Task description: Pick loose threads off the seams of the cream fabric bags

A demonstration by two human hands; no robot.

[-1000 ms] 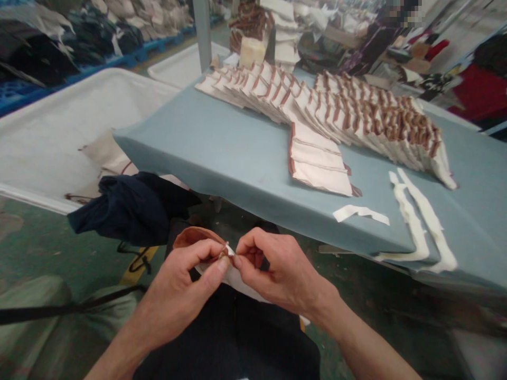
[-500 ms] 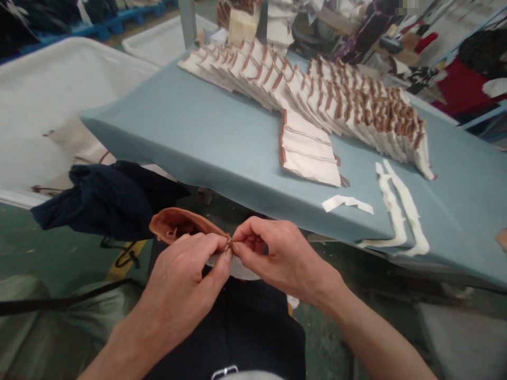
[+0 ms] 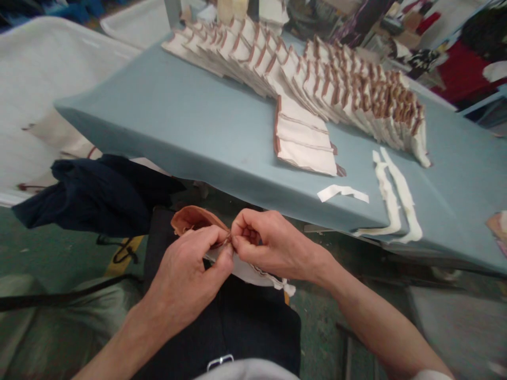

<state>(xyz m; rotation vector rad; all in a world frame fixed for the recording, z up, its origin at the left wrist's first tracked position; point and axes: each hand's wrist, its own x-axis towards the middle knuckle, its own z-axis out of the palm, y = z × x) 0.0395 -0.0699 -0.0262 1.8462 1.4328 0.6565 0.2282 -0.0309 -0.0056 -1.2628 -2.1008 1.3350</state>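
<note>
Over my lap, my left hand (image 3: 194, 266) pinches the edge of a brown and white fabric piece (image 3: 194, 217) between thumb and forefinger. My right hand (image 3: 267, 240) closes on the same edge, its fingertips touching those of the left. The fabric's brown part bulges open at the left, and its white part (image 3: 253, 272) hangs below my hands with a knotted white end at the right. What exactly lies between the fingertips is too small to make out.
A blue-covered table (image 3: 158, 121) stands ahead, bearing rows of overlapping cream and brown fabric pieces (image 3: 317, 89). One folded piece (image 3: 304, 140) lies nearer, beside white strips (image 3: 396, 195). Dark blue cloth (image 3: 95, 195) and a white bin (image 3: 59, 68) are at the left.
My hands stay pinched together at the fabric edge. More of the white part and its knotted end now shows below my right hand. The view has shifted slightly.
</note>
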